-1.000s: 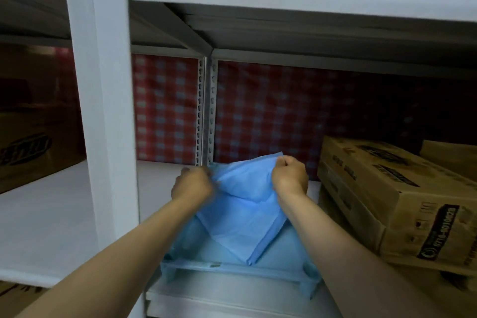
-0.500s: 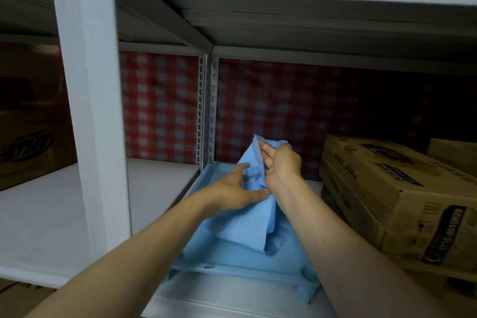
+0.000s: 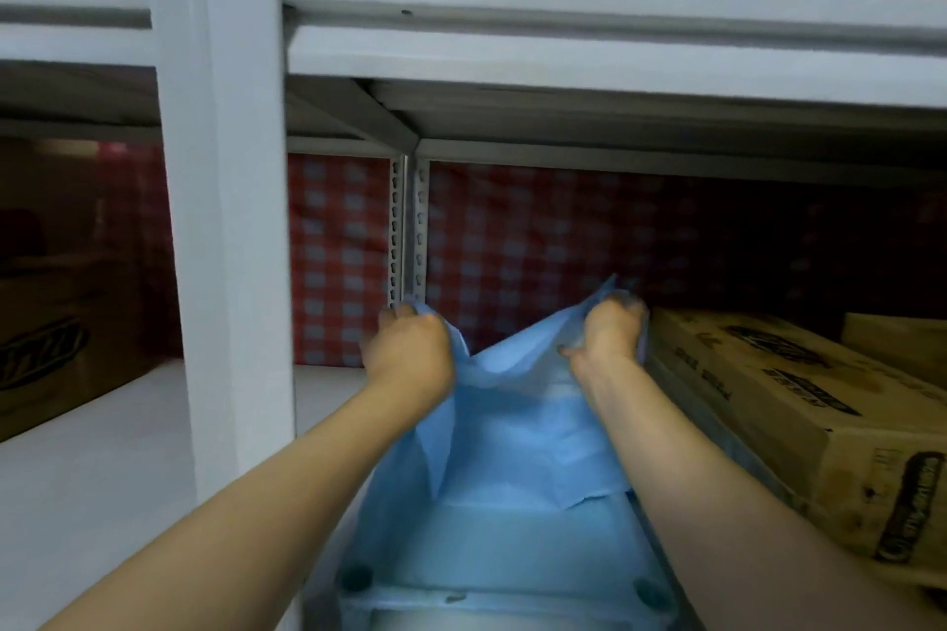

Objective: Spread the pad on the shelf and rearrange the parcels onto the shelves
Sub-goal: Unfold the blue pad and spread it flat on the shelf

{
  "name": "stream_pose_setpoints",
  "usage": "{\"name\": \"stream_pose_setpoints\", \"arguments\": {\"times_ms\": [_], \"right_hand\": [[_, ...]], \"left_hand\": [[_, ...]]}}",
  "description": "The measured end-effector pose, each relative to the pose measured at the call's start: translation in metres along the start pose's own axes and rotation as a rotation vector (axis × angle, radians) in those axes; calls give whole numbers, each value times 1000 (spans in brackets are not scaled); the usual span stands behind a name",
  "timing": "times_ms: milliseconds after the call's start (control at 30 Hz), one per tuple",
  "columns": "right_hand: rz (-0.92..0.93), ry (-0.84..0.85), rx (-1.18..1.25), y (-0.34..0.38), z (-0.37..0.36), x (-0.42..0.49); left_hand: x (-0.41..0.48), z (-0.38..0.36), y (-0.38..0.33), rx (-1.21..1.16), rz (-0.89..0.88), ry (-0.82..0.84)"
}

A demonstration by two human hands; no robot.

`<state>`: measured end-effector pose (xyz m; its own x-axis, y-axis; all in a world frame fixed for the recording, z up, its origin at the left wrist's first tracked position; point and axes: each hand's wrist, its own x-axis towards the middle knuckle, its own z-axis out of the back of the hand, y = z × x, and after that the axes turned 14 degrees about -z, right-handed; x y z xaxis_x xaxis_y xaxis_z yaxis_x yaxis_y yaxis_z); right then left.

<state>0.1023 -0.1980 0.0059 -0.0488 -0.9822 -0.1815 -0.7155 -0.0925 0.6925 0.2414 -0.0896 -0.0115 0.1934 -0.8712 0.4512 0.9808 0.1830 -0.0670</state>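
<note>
Both forearms are bare from the frame's lower edge to the wrists, no sleeves showing. The left hand [image 3: 407, 348] and right hand [image 3: 610, 333] are ungloved.

The fingertips of the left hand [image 3: 407, 356] and the right hand [image 3: 610, 336] are buried in the bunched blue pad [image 3: 512, 430], whose far corners vanish inside both fists. The cardboard parcel [image 3: 799, 420] along the right side of the shelf [image 3: 328, 400] runs off the right edge, its print too blurred to read, and the box behind it [image 3: 894, 348] is perhaps another parcel. The dark carton [image 3: 61, 323] at the left edge is cut off.
</note>
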Motion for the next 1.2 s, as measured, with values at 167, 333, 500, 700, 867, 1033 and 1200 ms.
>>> {"name": "stream_pose_setpoints", "arguments": {"times_ms": [167,333,500,700,867,1033,1200], "right_hand": [[122,-17,-174,0,5,-2],[116,-3,-254,-8,-5,-6],[27,30,-199,-7,-8,1],[13,-106,-558,-4,-13,28],[215,-132,-866,5,-43,58],[468,25,-1004,-21,-28,85],[332,114,-1761,-56,8,89]], "left_hand": [[-11,4,-9,33,-11,-396],[-12,-5,-33,17,-305,205],[-12,-42,-26,365,-138,403],[28,-32,-10,178,0,257],[94,-22,-4,-204,175,90],[104,-65,-5,-157,-70,47],[86,-110,8,-42,-51,430]]}}
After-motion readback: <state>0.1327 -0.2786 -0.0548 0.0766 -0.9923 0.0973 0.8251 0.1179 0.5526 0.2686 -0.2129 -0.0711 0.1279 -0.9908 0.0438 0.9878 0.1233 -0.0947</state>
